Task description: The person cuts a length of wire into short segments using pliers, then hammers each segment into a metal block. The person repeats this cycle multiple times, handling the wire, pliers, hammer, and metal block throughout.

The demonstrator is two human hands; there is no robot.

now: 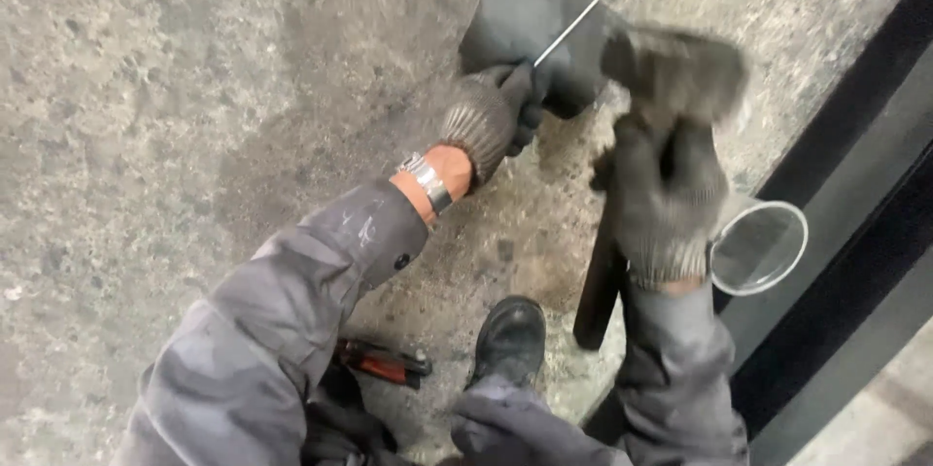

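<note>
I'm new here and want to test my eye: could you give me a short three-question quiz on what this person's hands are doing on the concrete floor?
1. True or false: both hands wear dark knit gloves.
2. Which hand grips the dark flat plate at its lower edge? A) left hand B) right hand
3. Fill in: the clear plastic ____ lies on the floor just beside the right wrist.

Key
1. True: the left hand and the right hand are both gloved.
2. A. The right hand holds a blurred brush, its dark handle pointing down.
3. Cup.
</note>
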